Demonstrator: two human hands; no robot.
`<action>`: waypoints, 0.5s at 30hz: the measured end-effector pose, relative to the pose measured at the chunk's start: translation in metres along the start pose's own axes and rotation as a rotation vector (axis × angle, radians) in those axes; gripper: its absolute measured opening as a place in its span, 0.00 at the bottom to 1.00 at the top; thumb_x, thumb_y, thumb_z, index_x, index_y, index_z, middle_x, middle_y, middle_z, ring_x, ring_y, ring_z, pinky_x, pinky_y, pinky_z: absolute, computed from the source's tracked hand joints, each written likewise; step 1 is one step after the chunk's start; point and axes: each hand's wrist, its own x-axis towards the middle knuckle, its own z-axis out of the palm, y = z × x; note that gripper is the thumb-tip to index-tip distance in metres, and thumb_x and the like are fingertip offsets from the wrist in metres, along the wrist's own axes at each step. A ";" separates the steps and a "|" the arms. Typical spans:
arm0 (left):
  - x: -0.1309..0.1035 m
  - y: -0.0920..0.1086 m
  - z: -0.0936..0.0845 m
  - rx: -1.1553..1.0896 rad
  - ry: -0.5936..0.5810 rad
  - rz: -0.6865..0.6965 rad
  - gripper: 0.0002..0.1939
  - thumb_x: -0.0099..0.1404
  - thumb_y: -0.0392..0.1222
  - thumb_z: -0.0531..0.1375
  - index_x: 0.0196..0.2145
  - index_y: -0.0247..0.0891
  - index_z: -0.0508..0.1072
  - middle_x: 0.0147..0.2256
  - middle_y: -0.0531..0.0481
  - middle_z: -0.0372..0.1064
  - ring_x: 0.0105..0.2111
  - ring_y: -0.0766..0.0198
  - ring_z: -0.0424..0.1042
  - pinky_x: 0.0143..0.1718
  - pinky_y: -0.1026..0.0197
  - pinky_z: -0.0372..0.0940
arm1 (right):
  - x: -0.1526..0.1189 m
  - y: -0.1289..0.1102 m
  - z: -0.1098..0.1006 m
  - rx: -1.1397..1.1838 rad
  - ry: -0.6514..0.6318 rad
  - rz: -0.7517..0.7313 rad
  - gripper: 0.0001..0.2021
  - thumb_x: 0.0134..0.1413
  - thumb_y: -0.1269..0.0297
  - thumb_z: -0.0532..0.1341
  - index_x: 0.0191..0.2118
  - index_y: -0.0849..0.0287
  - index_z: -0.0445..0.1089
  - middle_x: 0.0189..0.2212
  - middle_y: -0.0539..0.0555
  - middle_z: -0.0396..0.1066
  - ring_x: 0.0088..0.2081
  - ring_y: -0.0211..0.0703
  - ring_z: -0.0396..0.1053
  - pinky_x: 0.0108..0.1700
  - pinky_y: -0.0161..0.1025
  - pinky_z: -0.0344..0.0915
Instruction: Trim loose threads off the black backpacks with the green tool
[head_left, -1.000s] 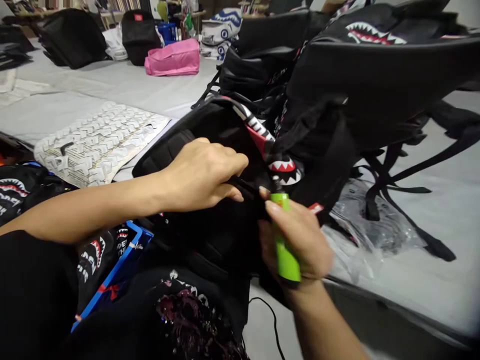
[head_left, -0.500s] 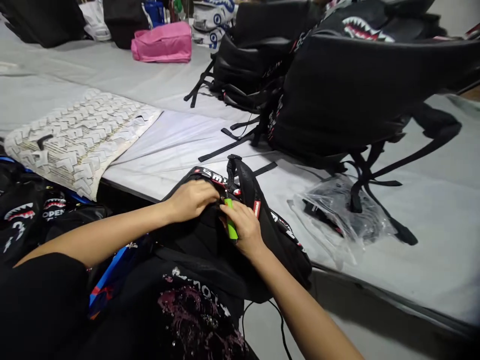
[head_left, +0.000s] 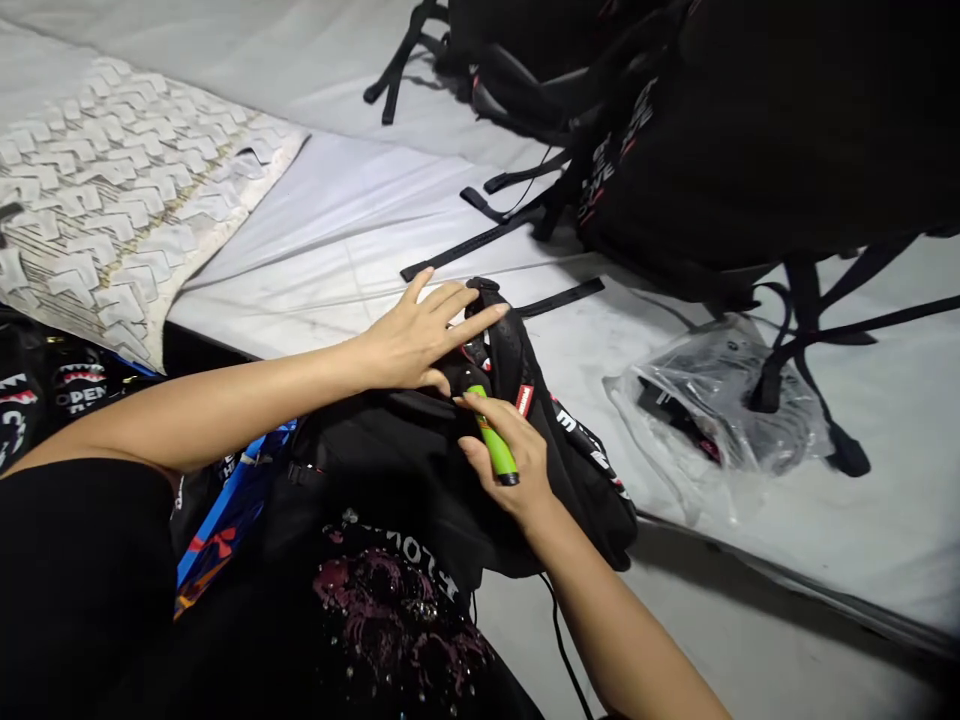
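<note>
A black backpack (head_left: 390,450) lies across my lap and against the table edge, with white lettering and a small red tag on its side. My left hand (head_left: 412,335) rests on its upper part beside the strap, fingers spread out. In my right hand (head_left: 517,450) is a lime-green, stick-shaped tool (head_left: 495,437) with a black end and some orange print. Its upper tip reaches down into the dark folds by the strap, so I cannot make out its exact kind. The black shoulder strap (head_left: 510,350) stands up just beyond both hands.
Large black backpacks (head_left: 750,150) with dangling straps fill the back right of the white-covered table (head_left: 337,230). A clear plastic bag (head_left: 720,420) with dark items lies at the right. At the left is a board with rows of white chevron pieces (head_left: 112,190); below it are printed black bags.
My left hand has opened from a closed grip at the strap and now lies spread on the backpack. The green tool has shifted slightly right and down. The view has tilted downward.
</note>
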 end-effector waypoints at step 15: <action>0.014 0.012 0.006 0.010 -0.134 -0.003 0.58 0.58 0.46 0.70 0.72 0.32 0.37 0.69 0.26 0.43 0.68 0.37 0.50 0.64 0.37 0.50 | 0.027 -0.012 -0.033 0.024 -0.169 0.374 0.16 0.66 0.59 0.60 0.56 0.55 0.69 0.53 0.56 0.76 0.52 0.49 0.75 0.56 0.47 0.71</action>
